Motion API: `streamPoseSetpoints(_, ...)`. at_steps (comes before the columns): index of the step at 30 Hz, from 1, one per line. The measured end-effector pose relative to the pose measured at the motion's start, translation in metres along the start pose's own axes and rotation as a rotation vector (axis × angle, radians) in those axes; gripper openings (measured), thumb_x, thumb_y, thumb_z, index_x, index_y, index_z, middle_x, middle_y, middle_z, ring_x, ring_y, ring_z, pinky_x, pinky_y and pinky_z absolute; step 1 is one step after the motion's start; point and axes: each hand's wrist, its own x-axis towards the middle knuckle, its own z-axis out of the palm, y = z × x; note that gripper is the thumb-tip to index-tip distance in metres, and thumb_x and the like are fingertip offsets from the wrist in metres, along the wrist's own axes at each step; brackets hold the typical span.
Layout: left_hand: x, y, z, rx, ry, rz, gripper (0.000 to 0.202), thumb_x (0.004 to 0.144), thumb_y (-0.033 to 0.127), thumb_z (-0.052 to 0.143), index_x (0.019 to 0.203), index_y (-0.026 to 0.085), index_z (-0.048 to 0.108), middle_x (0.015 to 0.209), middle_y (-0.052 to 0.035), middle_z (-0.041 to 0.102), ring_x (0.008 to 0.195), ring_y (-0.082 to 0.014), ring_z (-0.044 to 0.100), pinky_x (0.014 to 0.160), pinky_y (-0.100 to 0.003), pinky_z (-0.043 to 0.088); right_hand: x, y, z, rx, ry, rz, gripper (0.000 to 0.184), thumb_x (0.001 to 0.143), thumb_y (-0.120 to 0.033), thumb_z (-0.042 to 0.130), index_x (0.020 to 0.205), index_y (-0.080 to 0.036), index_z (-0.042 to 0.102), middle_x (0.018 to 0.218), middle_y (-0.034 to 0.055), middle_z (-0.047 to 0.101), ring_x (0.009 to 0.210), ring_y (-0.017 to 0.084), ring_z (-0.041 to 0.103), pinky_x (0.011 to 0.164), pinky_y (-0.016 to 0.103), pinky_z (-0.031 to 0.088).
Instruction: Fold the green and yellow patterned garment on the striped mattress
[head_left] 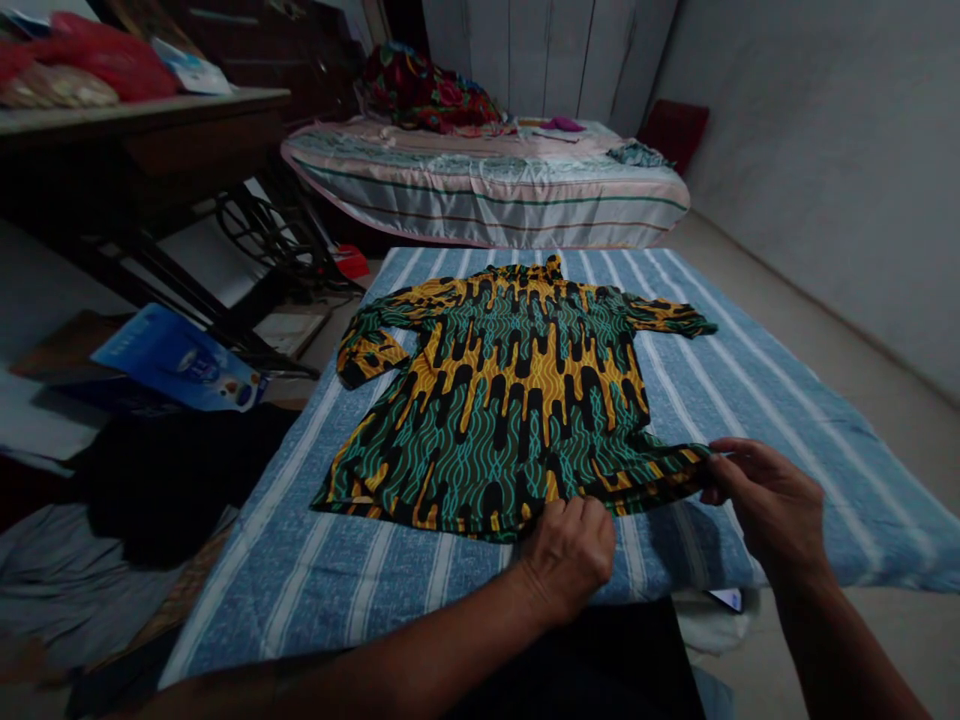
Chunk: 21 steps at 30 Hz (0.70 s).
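A shirt (510, 390) printed in green, yellow and black lies spread flat on a blue and white striped cloth (757, 390), collar away from me. My left hand (568, 553) is closed in a pinch on the middle of the shirt's near hem. My right hand (765, 505) pinches the hem's right corner and lifts it slightly off the cloth. Both sleeves lie out to the sides.
A bed (487, 180) with striped sheets and bundled clothes stands behind. At left are a dark treadle sewing table (150, 150), a blue packet (180, 358) and dark garments (165, 480) on the floor. A bare wall runs along the right.
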Motion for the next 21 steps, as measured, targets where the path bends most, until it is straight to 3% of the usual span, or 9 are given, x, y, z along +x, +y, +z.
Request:
streamPoseSetpoints(6, 0.025, 0.004, -0.007, 0.016, -0.176, -0.034, 0.014, 0.086, 0.008, 0.047, 0.077, 0.011, 0.057, 0.073, -0.009, 0.054, 0.071, -0.0248, 0.058, 0.055, -0.036, 0.044, 0.003, -0.003, 0.004, -0.076, -0.015, -0.019, 0.032, 0.072, -0.042, 0.072, 0.089, -0.016, 0.065, 0.055, -0.0006, 0.062, 0.045, 0.013, 0.057, 0.044, 0.022, 0.048)
streamPoseSetpoints(11, 0.018, 0.001, -0.018, -0.002, -0.093, 0.128, 0.01, 0.085, 0.009, 0.048, 0.076, 0.013, 0.052, 0.072, -0.0066, 0.053, 0.068, -0.0216, 0.056, 0.054, -0.034, 0.043, -0.006, -0.004, -0.017, -0.259, 0.021, -0.085, 0.031, 0.075, -0.044, 0.067, 0.09, -0.018, 0.065, 0.062, 0.001, 0.065, 0.05, 0.015, 0.062, 0.048, 0.022, 0.05)
streamPoseSetpoints(16, 0.004, 0.0, -0.013, -0.013, -0.121, 0.205, 0.007, 0.083, 0.009, 0.05, 0.078, 0.014, 0.051, 0.073, -0.0046, 0.051, 0.066, -0.0199, 0.054, 0.054, -0.033, 0.043, -0.022, 0.026, -0.05, -0.541, -0.044, -0.192, 0.028, 0.078, -0.046, 0.058, 0.091, -0.022, 0.065, 0.065, 0.0, 0.068, 0.052, 0.015, 0.064, 0.048, 0.021, 0.049)
streamPoseSetpoints(21, 0.0, 0.0, -0.002, 0.005, -0.084, 0.226, 0.008, 0.082, 0.009, 0.051, 0.077, 0.015, 0.05, 0.074, -0.0038, 0.05, 0.065, -0.0194, 0.054, 0.052, -0.033, 0.043, -0.028, 0.054, -0.059, -0.618, -0.189, -0.253, 0.026, 0.079, -0.046, 0.054, 0.087, -0.024, 0.065, 0.075, 0.0009, 0.072, 0.059, 0.017, 0.068, 0.049, 0.021, 0.051)
